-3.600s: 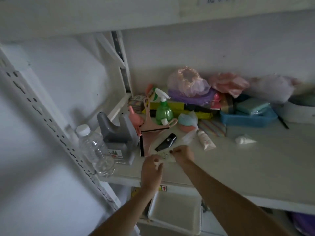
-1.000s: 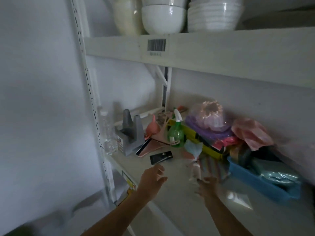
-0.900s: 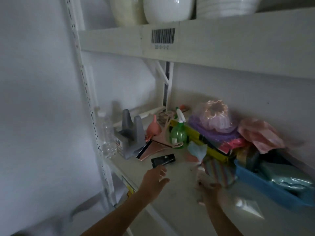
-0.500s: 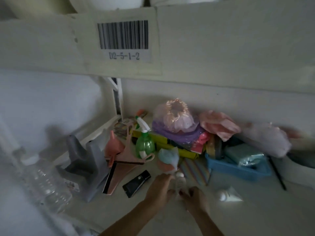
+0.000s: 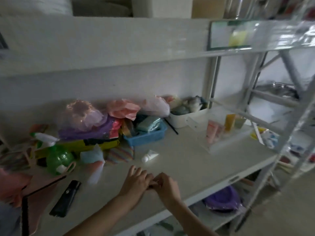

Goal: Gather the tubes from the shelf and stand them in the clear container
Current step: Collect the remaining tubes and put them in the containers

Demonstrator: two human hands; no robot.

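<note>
My left hand [image 5: 136, 182] and my right hand [image 5: 166, 185] meet over the front of the shelf [image 5: 196, 167], fingers curled against each other; whether anything is between them is hidden. A small white tube [image 5: 150, 155] lies just beyond them. A pale tube [image 5: 95, 172] and a black tube [image 5: 66, 198] lie to the left. At the right stands the clear container [image 5: 226, 142], holding a pink tube [image 5: 212, 132], a yellow tube [image 5: 230, 122] and a green tube [image 5: 239, 123] upright.
A green spray bottle [image 5: 58, 159], a blue basket [image 5: 146, 135], bagged items and a white tub [image 5: 184, 118] crowd the back of the shelf. The upper shelf board hangs low overhead. A shelf upright [image 5: 289, 142] stands at the right; a purple bowl [image 5: 223, 200] sits below.
The view has swung right, bringing the clear container into sight. Both hands have shifted right, away from the pale tube by the blue item, and now press together.
</note>
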